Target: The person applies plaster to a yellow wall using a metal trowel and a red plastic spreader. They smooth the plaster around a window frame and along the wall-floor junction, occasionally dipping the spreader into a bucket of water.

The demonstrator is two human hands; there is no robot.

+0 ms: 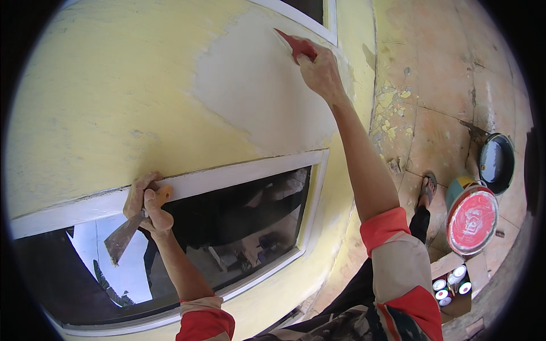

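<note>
My right hand [324,71] is raised high and closed around a red plastic spreader [294,44]. The spreader's edge lies against a broad whitish patch of filler [250,85] on the yellow wall [114,96]. Lower left, my left hand [142,204] grips a putty knife [122,238] by its orange handle, the stained metal blade slanting down in front of the window glass [233,216]. That hand is close to the white window frame [239,170]; whether it rests on the frame I cannot tell.
To the right, a tiled floor [438,51] carries yellow paint flakes [389,108]. A dark bucket [496,165] stands behind a bucket with a red, white-smeared lid [473,221]. Nearer, a cardboard box [459,307] holds several cans. A sandalled foot [428,187] shows beside my right arm.
</note>
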